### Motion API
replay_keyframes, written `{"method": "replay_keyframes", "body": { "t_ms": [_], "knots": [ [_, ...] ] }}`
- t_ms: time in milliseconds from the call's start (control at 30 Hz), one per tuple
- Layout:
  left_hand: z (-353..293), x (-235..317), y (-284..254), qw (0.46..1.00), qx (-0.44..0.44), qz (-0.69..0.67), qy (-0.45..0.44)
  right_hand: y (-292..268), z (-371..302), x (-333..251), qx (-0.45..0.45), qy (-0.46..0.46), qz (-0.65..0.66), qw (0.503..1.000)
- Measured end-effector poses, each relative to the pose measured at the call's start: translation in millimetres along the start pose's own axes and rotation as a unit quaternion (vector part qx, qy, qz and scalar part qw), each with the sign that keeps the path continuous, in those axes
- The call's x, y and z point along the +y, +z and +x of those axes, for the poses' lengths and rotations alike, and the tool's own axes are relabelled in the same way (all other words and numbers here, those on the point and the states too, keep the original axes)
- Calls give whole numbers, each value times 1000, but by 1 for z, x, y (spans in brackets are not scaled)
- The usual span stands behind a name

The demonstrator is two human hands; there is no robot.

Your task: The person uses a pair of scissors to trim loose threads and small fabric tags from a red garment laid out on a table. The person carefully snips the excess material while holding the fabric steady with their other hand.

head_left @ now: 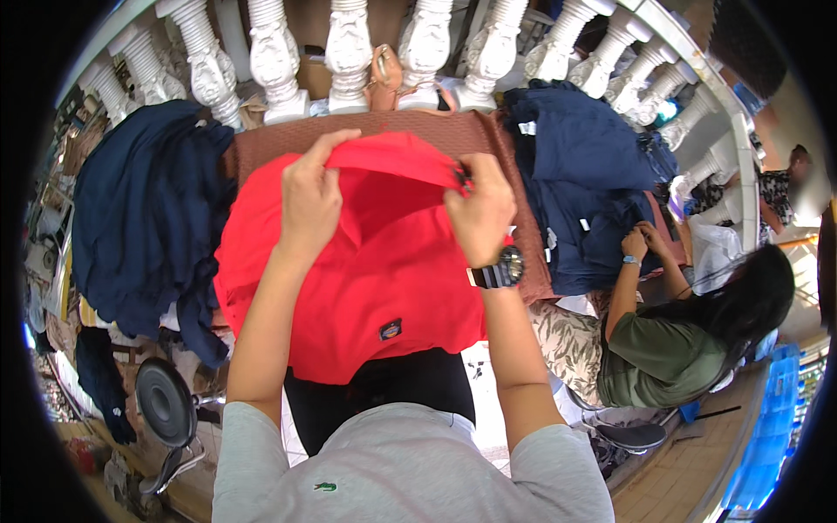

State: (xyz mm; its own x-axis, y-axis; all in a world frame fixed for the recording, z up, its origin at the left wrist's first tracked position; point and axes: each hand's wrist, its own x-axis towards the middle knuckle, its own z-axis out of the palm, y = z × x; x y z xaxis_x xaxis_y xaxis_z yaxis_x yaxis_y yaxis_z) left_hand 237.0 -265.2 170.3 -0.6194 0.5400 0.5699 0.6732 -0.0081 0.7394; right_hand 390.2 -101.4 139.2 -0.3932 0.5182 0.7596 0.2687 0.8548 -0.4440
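Observation:
A red garment [375,288] is spread over the near part of the table and hangs down its front edge. A small dark label is on its lower part. My left hand [312,187] is closed on the garment's far edge, with the index finger stretched along the fold. My right hand [484,205], below a black wristwatch [503,268], grips the same edge at the other end. Between the two hands the cloth is lifted and gapes, showing its shaded inside. A small dark object [463,177] shows at my right fingers, too unclear to name.
A brown cloth [270,135] covers the table. Dark blue garments are heaped at left [148,227] and stacked at right [580,157]. A co-worker [671,349] sits at the right, hands by the stack. White balusters [349,52] and a tan bag [384,78] stand behind.

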Motion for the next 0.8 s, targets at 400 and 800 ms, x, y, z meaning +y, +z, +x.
{"method": "replay_keyframes", "body": {
  "t_ms": [400, 800],
  "knots": [
    [-88, -53, -76, 948, -272, 164, 2, -34, -126, 11, -256, 94, 214, 938],
    [-118, -42, -14, 964, -228, 132, 18, 3, -128, -11, -298, 137, 207, 922]
  ]
}}
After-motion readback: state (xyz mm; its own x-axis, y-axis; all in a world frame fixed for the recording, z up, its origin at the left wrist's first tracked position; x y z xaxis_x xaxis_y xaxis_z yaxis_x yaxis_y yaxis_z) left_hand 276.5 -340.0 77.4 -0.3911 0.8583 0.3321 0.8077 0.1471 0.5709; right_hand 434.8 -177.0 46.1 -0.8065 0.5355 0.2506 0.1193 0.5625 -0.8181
